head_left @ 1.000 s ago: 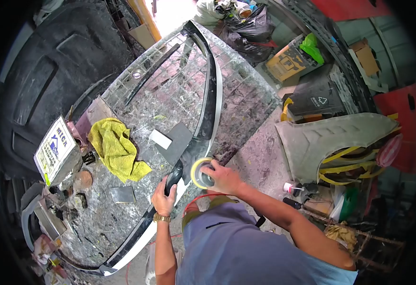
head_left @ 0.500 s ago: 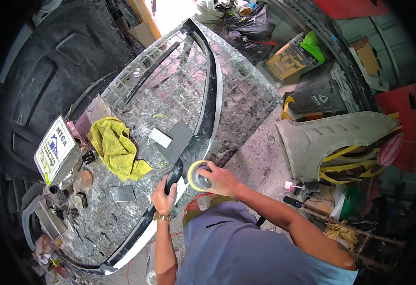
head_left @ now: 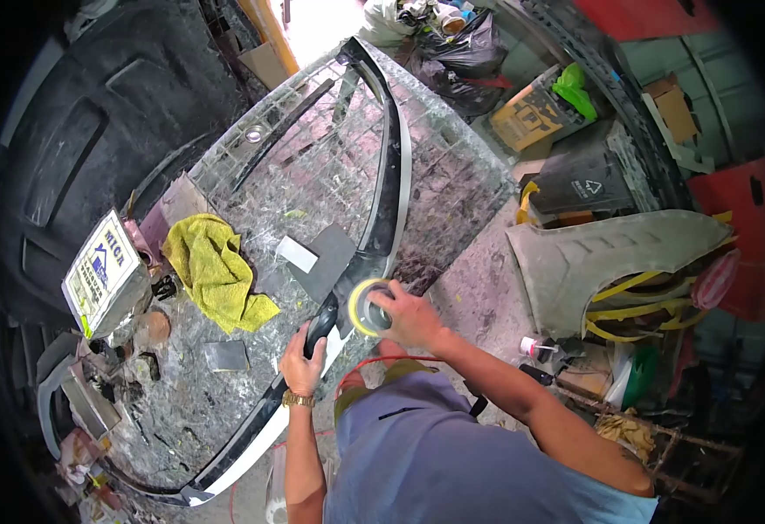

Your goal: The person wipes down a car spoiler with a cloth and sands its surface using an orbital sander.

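Observation:
A long curved black-and-white panel (head_left: 389, 188) lies across the worktable. My left hand (head_left: 300, 364), with a watch at the wrist, is wrapped round a raised black part (head_left: 320, 325) of it. My right hand (head_left: 407, 316) grips a round sander-like tool with a yellow rim (head_left: 354, 307), close beside the black part and over the panel. Its underside is hidden. Just above my hands lie a dark grey sheet (head_left: 330, 258) and a small white block (head_left: 297, 254).
On the worktable (head_left: 457, 179) are a yellow cloth (head_left: 212, 275), a tin labelled MICA (head_left: 103, 271) and a grey pad (head_left: 226, 355). A grey fender (head_left: 609, 262) stands at the right. A red hose (head_left: 348, 377) runs near my legs.
The round tool in my right hand has shifted slightly left, then back right and up along the panel. My left hand stays on the black part.

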Available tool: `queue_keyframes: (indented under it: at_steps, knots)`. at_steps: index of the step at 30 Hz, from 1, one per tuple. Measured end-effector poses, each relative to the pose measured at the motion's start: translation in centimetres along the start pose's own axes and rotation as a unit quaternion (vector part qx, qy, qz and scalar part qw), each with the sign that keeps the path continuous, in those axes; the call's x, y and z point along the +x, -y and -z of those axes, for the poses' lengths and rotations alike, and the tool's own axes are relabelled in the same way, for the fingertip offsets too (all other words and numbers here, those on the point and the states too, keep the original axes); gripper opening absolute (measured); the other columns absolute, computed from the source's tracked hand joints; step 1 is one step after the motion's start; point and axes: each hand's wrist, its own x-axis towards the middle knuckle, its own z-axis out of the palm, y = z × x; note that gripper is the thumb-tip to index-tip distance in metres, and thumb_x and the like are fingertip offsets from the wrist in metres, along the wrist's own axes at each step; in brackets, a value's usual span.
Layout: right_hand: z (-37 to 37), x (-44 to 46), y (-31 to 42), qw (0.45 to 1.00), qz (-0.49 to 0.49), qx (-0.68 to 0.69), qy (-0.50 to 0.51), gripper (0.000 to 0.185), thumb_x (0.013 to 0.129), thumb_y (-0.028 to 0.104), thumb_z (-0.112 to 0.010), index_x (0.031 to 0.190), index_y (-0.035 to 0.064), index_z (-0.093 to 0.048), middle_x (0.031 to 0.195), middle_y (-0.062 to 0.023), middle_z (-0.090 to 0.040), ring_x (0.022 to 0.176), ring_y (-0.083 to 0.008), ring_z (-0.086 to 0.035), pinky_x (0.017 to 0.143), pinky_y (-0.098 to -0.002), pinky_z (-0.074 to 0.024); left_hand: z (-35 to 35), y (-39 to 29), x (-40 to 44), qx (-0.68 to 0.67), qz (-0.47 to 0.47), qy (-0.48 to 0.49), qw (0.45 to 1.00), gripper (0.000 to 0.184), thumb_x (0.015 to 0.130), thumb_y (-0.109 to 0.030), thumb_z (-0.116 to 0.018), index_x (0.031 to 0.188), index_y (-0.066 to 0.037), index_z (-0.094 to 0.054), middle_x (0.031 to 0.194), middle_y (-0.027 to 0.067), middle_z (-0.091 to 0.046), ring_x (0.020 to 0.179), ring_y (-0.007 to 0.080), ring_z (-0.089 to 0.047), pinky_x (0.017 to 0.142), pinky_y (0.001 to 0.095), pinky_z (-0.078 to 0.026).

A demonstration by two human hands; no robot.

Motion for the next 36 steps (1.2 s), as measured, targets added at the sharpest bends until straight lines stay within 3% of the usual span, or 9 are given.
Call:
queue_keyframes:
  at_steps: [4,9,12,15,17,21,27,29,36]
  knots:
    - [-1.0,0.0,-0.4,0.999,0.04,0.024,-0.027,0.067,0.072,0.025,-0.087,0.134,0.0189,-0.061,0.12,-0.0154,-0.056,0.104,-0.036,-0.068,0.085,-0.0455,-0.0601,0.0,0.2,0.0,0.002,0.023,0.022,0.999,0.046,0.09,-0.032,-0.076,0.13,-0.012,-0.068,0.104,0.0158,-0.072,0.091,0.037,-0.071,0.08,0.0438,-0.055]
    - [0.0,0.8,-0.4,0.999,0.007,-0.007,-0.031,0.067,0.07,0.022,-0.087,0.132,0.0189,-0.061,0.119,-0.0156,-0.055,0.104,-0.0369,-0.068,0.084,-0.0456,-0.06,0.1,-0.1,0.0,-0.001,0.021,0.02,1.0,0.046,0.09,-0.032,-0.076,0.13,-0.012,-0.068,0.102,0.0159,-0.072,0.089,0.0369,-0.071,0.079,0.0436,-0.055]
    - [-0.1,1.0,-0.1,0.999,0.048,-0.011,-0.017,0.066,0.07,0.022,-0.087,0.131,0.0183,-0.061,0.119,-0.0161,-0.055,0.106,-0.0376,-0.067,0.085,-0.0464,-0.0599,0.1,0.1,-0.1,-0.009,0.017,0.011,1.0,0.046,0.089,-0.032,-0.077,0.13,-0.012,-0.069,0.102,0.0154,-0.072,0.088,0.037,-0.07,0.078,0.0437,-0.055]
    - [0.2,1.4,-0.2,0.999,-0.032,-0.001,-0.009,0.067,0.07,0.023,-0.087,0.131,0.0191,-0.061,0.118,-0.0165,-0.055,0.113,-0.0376,-0.065,0.086,-0.0455,-0.0603,0.2,0.1,-0.1,0.002,0.015,0.011,1.0,0.046,0.089,-0.032,-0.077,0.129,-0.011,-0.069,0.102,0.015,-0.072,0.088,0.0368,-0.071,0.077,0.0436,-0.055]
    - [-0.2,1.2,-0.7,0.998,0.037,-0.046,-0.005,0.067,0.07,0.024,-0.087,0.131,0.02,-0.06,0.117,-0.0169,-0.054,0.116,-0.0373,-0.064,0.086,-0.0446,-0.0604,0.5,-0.3,0.1,-0.015,0.033,0.03,0.999,0.047,0.089,-0.031,-0.078,0.13,-0.008,-0.069,0.113,0.0175,-0.074,0.097,0.0367,-0.073,0.084,0.0412,-0.057]
    - [-0.2,1.3,-1.0,0.998,0.041,-0.033,-0.04,0.069,0.07,0.024,-0.087,0.132,0.0208,-0.059,0.116,-0.0171,-0.054,0.115,-0.0364,-0.063,0.084,-0.0452,-0.0601,0.8,-0.5,0.0,0.001,0.042,0.039,0.998,0.046,0.089,-0.031,-0.078,0.129,-0.009,-0.069,0.113,0.0178,-0.074,0.097,0.0366,-0.073,0.084,0.0413,-0.057]
    - [-1.0,1.4,-1.4,0.989,0.092,-0.093,-0.066,0.072,0.069,0.024,-0.088,0.133,0.0216,-0.056,0.11,-0.0159,-0.053,0.097,-0.0354,-0.067,0.078,-0.0435,-0.0596,0.4,0.0,0.0,0.006,0.049,0.049,0.998,0.047,0.09,-0.032,-0.077,0.13,-0.009,-0.069,0.113,0.0181,-0.074,0.097,0.0368,-0.072,0.084,0.0422,-0.056]
    - [-0.8,1.5,-1.5,0.988,0.09,-0.109,-0.065,0.072,0.068,0.026,-0.089,0.132,0.0221,-0.056,0.106,-0.015,-0.052,0.087,-0.0339,-0.068,0.073,-0.0426,-0.0587,0.1,0.1,0.0,0.005,0.0,0.005,1.0,0.046,0.089,-0.033,-0.077,0.129,-0.012,-0.068,0.099,0.0143,-0.072,0.086,0.0359,-0.071,0.076,0.0439,-0.055]
    - [-0.5,1.6,-1.4,0.986,0.093,-0.124,-0.059,0.073,0.067,0.026,-0.089,0.133,0.0229,-0.056,0.105,-0.0147,-0.052,0.086,-0.0315,-0.067,0.071,-0.042,-0.058,0.2,0.0,-0.1,0.011,0.014,0.018,1.0,0.046,0.089,-0.033,-0.076,0.129,-0.012,-0.069,0.101,0.0145,-0.072,0.088,0.0362,-0.071,0.077,0.0438,-0.055]
